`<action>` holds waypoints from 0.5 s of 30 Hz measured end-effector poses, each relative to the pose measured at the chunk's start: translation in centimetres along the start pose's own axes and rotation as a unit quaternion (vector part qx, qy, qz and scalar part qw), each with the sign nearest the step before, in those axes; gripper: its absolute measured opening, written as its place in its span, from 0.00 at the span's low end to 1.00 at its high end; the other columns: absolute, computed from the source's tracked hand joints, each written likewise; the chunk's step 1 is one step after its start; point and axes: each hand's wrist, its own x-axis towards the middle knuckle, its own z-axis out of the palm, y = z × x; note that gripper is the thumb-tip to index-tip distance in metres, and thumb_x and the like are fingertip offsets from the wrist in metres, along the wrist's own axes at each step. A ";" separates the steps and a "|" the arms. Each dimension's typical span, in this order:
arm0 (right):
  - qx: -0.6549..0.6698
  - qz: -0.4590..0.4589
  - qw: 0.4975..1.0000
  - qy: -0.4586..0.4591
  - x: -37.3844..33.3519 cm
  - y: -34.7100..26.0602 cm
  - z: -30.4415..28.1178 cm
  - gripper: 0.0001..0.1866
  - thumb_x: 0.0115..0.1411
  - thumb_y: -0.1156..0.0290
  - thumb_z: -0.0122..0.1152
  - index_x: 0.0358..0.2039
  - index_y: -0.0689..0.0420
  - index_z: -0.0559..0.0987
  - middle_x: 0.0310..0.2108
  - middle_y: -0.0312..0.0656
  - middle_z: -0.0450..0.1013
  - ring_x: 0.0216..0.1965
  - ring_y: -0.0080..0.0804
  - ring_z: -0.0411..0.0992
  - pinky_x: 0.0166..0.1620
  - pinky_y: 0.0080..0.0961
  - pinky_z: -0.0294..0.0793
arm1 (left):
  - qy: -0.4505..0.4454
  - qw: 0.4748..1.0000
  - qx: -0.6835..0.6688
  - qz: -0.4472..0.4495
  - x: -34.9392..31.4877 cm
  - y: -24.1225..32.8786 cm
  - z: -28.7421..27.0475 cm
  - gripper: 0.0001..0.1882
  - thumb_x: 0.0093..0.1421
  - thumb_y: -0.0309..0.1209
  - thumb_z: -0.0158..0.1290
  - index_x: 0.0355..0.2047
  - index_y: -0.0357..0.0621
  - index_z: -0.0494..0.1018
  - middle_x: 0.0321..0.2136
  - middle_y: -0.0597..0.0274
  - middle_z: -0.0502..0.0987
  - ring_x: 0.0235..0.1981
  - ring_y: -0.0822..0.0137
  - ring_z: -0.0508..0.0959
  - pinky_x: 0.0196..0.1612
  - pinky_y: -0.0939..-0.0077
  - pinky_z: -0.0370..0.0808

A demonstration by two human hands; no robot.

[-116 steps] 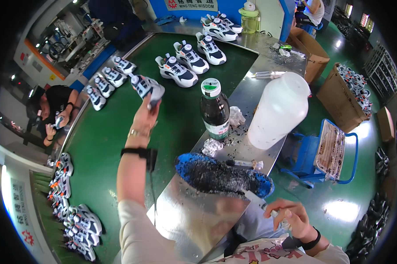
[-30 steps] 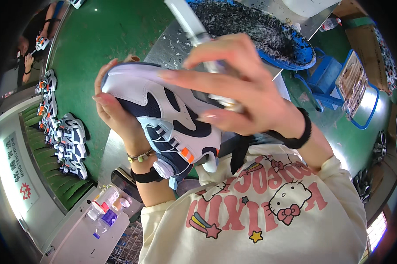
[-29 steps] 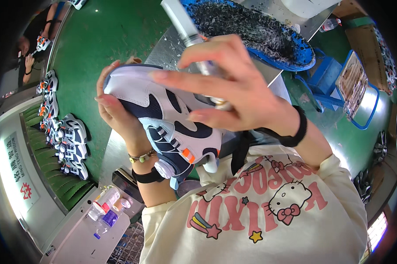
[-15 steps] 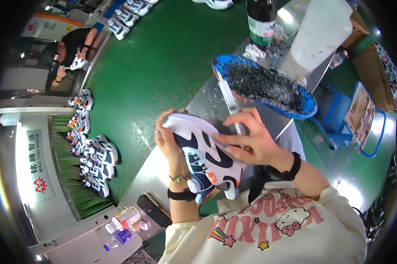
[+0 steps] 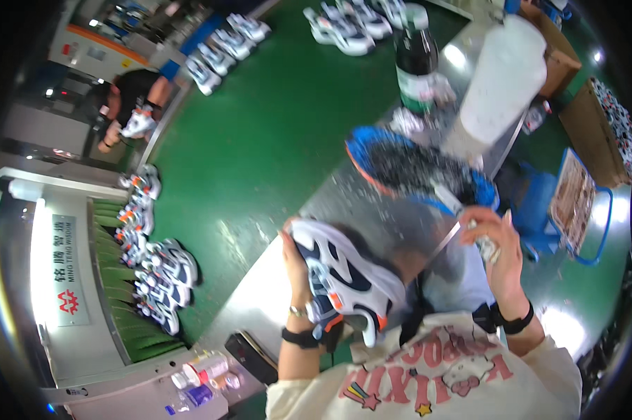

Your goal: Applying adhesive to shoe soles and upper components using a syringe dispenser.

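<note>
My left hand [image 5: 296, 269] is wrapped round a white and navy sneaker [image 5: 344, 269] with orange accents, held tilted over the bench in front of my chest. To the right, my right hand [image 5: 496, 248] is closed on a slim white tool [image 5: 447, 198]; its exact kind is blurred. A crumpled whitish wad [image 5: 487, 248] shows at its palm. The tool's end lies over a blue, orange-edged shoe-sole-shaped piece [image 5: 375, 150], whose inner surface is covered in black and grey specks. Behind it stand a dark bottle [image 5: 415, 66] and crumpled tissue [image 5: 407, 120].
A white plastic jug [image 5: 501, 80] stands at the bench's far right. Sneakers line the green surface at the left [image 5: 165, 273] and far side [image 5: 340, 31]. A black case [image 5: 251, 357] and small bottles [image 5: 204, 367] lie lower left. A blue-framed stool [image 5: 571, 203] stands right. Another person [image 5: 137, 98] works far left.
My right hand has moved right, away from the sneaker, bringing the tool over the blue sole-shaped piece. The sneaker stays in my left hand. The whole view has shifted slightly.
</note>
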 end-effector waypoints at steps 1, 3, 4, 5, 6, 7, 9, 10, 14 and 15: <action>-0.012 0.003 1.000 0.001 -0.3 -0.7 0.3 0.39 0.66 0.53 0.19 0.22 0.66 0.79 0.36 0.47 0.70 0.33 0.32 0.66 0.41 0.27 0.64 | 0.005 1.000 -0.005 -0.021 -0.2 0.3 0.0 0.27 0.66 0.50 0.31 0.49 0.39 0.64 0.41 0.54 0.73 0.41 0.64 0.75 0.45 0.71 0.73; -0.031 0.033 0.999 -0.003 -1.3 -1.6 1.2 0.40 0.66 0.52 0.17 0.22 0.66 0.78 0.35 0.48 0.71 0.33 0.33 0.67 0.42 0.27 0.65 | -0.001 0.999 -0.033 -0.029 0.3 0.7 0.0 0.28 0.66 0.51 0.30 0.49 0.39 0.64 0.41 0.53 0.73 0.41 0.64 0.75 0.45 0.71 0.72; 0.009 0.000 0.999 -0.052 -1.5 -1.7 1.6 0.40 0.66 0.53 0.18 0.22 0.65 0.79 0.35 0.50 0.71 0.34 0.34 0.67 0.41 0.28 0.66 | -0.016 0.998 -0.056 -0.014 0.8 0.3 -0.1 0.28 0.66 0.51 0.30 0.49 0.38 0.64 0.41 0.52 0.73 0.41 0.63 0.75 0.45 0.70 0.73; 0.053 -0.037 0.993 -0.102 -1.4 -1.6 1.9 0.39 0.66 0.53 0.18 0.22 0.65 0.79 0.35 0.51 0.71 0.34 0.35 0.68 0.41 0.28 0.66 | -0.006 0.998 -0.055 -0.034 1.2 0.2 -0.1 0.28 0.66 0.51 0.30 0.49 0.38 0.64 0.41 0.52 0.73 0.41 0.63 0.75 0.45 0.70 0.73; 0.049 -0.016 0.994 -0.101 -1.4 -1.2 2.1 0.39 0.66 0.53 0.18 0.22 0.65 0.79 0.35 0.51 0.71 0.34 0.35 0.68 0.41 0.28 0.66 | -0.014 0.998 -0.053 -0.040 1.6 -0.1 -0.1 0.29 0.66 0.51 0.30 0.49 0.38 0.64 0.41 0.52 0.73 0.41 0.64 0.75 0.46 0.71 0.72; 0.057 -0.077 0.981 -0.166 -1.2 -0.8 2.3 0.39 0.65 0.52 0.19 0.23 0.64 0.79 0.34 0.52 0.71 0.33 0.37 0.68 0.39 0.30 0.67 | -0.022 0.998 -0.049 -0.041 1.9 -0.3 -0.1 0.30 0.66 0.52 0.29 0.49 0.37 0.64 0.41 0.52 0.73 0.41 0.64 0.75 0.46 0.71 0.72; 0.084 -0.148 0.954 -0.248 -0.9 0.2 2.7 0.37 0.65 0.50 0.22 0.23 0.62 0.79 0.33 0.54 0.71 0.31 0.40 0.69 0.34 0.33 0.69 | -0.040 0.998 -0.043 -0.036 2.2 -0.7 -0.2 0.31 0.65 0.52 0.28 0.49 0.35 0.64 0.41 0.52 0.73 0.41 0.64 0.75 0.47 0.72 0.72; 0.086 -0.138 0.955 -0.250 -0.7 0.5 2.9 0.37 0.65 0.50 0.22 0.23 0.62 0.79 0.33 0.54 0.71 0.31 0.40 0.69 0.34 0.33 0.69 | -0.049 0.997 -0.041 -0.030 2.2 -0.9 -0.3 0.31 0.65 0.52 0.28 0.49 0.35 0.64 0.41 0.52 0.73 0.41 0.65 0.75 0.47 0.72 0.72; 0.103 -0.124 0.942 -0.295 -0.2 1.2 4.6 0.36 0.65 0.50 0.23 0.23 0.62 0.79 0.33 0.53 0.71 0.31 0.40 0.69 0.34 0.32 0.68 | -0.073 0.997 -0.037 -0.006 1.6 -1.0 -0.5 0.33 0.65 0.53 0.26 0.49 0.33 0.63 0.41 0.51 0.73 0.42 0.65 0.75 0.48 0.73 0.71; 0.100 -0.118 0.945 -0.289 -0.3 1.5 5.0 0.39 0.64 0.47 0.19 0.23 0.58 0.79 0.33 0.50 0.70 0.31 0.37 0.67 0.35 0.31 0.65 | -0.061 0.997 -0.037 0.003 1.2 -0.8 0.0 0.33 0.65 0.53 0.27 0.49 0.32 0.63 0.41 0.51 0.73 0.41 0.65 0.75 0.47 0.73 0.71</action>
